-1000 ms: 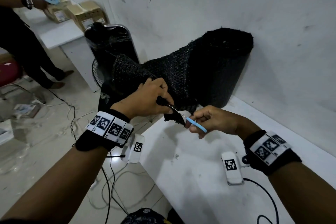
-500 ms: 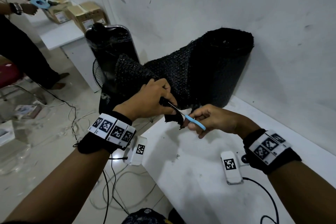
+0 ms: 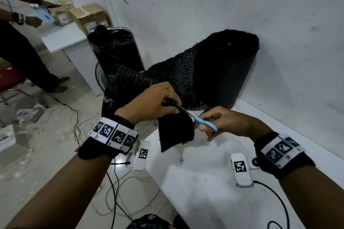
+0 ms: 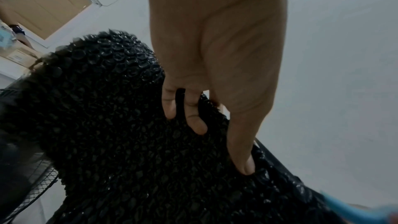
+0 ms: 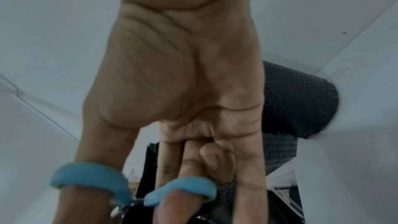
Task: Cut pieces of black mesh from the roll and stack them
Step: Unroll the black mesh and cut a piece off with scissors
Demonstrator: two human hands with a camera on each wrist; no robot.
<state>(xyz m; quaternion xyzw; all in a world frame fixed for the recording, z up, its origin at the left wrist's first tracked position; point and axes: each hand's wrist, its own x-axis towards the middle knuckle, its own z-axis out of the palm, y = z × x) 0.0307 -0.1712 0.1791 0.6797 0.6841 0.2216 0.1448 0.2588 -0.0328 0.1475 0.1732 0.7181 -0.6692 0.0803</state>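
A big roll of black mesh (image 3: 223,65) (image 5: 301,105) stands on the white table (image 3: 214,191) against the wall, with a sheet unrolled to the left. My left hand (image 3: 158,102) (image 4: 215,91) pinches the mesh sheet (image 4: 129,142) by the cut line. A cut flap (image 3: 176,132) hangs down below that hand. My right hand (image 3: 219,122) (image 5: 183,108) holds blue-handled scissors (image 3: 204,122) (image 5: 137,190), thumb and finger through the loops. The blades point up-left into the mesh under my left fingers.
A black fan wrapped in film (image 3: 113,52) stands on the floor left of the table. Cables (image 3: 115,191) trail over the floor. Another person (image 3: 24,57) works at a white desk with cardboard boxes (image 3: 89,16) at far left. Wrist devices (image 3: 241,169) hang near the table.
The scissors have cut further up-left into the mesh, and the flap below my left hand hangs longer. Both hands shifted slightly left. The other person has moved their arms.
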